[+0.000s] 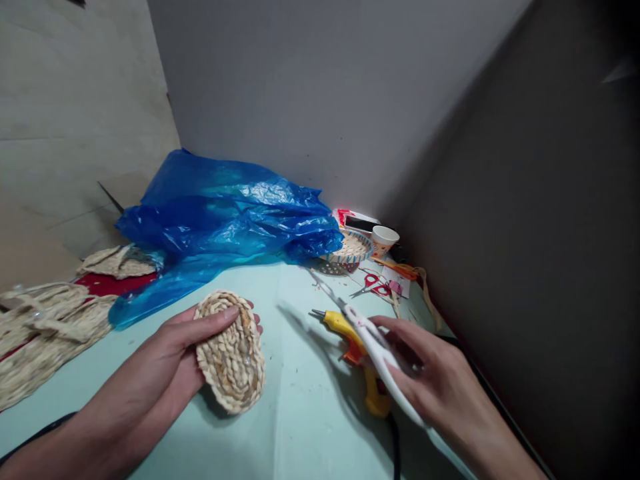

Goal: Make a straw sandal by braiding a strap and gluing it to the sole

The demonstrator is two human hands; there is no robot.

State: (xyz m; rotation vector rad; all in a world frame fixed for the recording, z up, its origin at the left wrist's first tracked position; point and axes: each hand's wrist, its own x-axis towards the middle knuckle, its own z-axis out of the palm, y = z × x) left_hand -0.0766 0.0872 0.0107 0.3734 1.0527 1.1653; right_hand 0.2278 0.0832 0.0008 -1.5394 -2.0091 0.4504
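Well in from the right edge of the surface [310,433], the braided oval [233,373], probably light, pliable and grippy, is held in the left hand [183,343], best pinched across its flat faces, while scissors [371,343] are held in the right hand [435,367].

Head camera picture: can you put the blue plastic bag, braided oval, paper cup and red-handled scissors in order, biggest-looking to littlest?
1. Blue plastic bag
2. Braided oval
3. Paper cup and red-handled scissors: too alike to rank; the cup looks taller, the scissors wider.
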